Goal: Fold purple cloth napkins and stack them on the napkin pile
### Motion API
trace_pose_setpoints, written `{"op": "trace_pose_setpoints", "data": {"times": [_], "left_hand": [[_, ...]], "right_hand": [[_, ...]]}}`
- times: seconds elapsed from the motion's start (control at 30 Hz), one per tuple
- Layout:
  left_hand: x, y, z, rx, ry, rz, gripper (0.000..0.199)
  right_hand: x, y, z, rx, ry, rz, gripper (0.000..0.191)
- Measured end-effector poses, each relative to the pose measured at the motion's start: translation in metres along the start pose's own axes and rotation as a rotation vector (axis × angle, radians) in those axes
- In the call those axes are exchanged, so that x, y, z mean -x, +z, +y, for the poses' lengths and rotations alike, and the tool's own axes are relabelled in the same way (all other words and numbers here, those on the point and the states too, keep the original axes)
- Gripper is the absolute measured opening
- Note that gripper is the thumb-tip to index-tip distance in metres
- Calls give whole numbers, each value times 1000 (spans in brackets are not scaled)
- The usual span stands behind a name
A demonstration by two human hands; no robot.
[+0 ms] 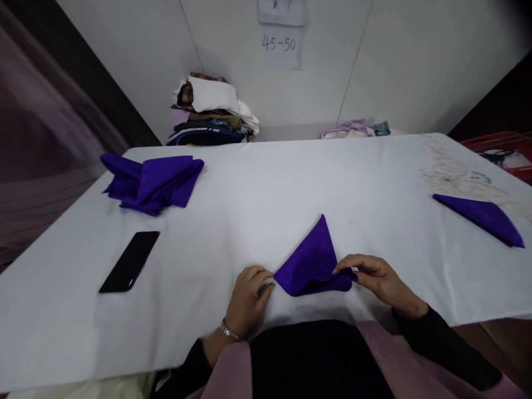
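A purple cloth (313,255), folded into a rough triangle with its tip pointing away from me, lies on the white-covered table in front of me. At its left corner are the bent fingertips of my left hand (248,296), holding that corner against the table. My right hand (374,277) pinches the cloth's lower right corner between thumb and fingers. The near edge of the cloth is curled and slightly raised there. Part of that corner is hidden by my right fingers.
Several purple cloths (160,183) lie in a loose pile at the far left, with a black phone (130,261) nearer me. A folded purple cloth (482,216) lies at the right. Stacked clothes (211,113) stand behind the table (266,183); a red basket (502,141) is beyond its right edge.
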State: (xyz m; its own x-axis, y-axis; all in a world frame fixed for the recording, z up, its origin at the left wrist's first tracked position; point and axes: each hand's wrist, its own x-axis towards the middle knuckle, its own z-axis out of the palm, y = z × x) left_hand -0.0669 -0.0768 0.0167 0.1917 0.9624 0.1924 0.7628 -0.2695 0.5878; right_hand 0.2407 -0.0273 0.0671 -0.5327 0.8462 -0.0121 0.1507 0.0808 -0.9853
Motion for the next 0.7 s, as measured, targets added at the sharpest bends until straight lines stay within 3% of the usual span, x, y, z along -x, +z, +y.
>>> {"op": "trace_pose_setpoints", "data": {"times": [0.2,0.47,0.7], "left_hand": [[6,-2,2,8,29,13,24],[-13,-2,6,-60,152,-164,31],[-23,6,2,-72,119,-136,20]], "right_hand": [[11,3,1,-52,44,-79,15],[18,9,25,-194,65,151,11],[16,13,27,-407,99,333,17]]}}
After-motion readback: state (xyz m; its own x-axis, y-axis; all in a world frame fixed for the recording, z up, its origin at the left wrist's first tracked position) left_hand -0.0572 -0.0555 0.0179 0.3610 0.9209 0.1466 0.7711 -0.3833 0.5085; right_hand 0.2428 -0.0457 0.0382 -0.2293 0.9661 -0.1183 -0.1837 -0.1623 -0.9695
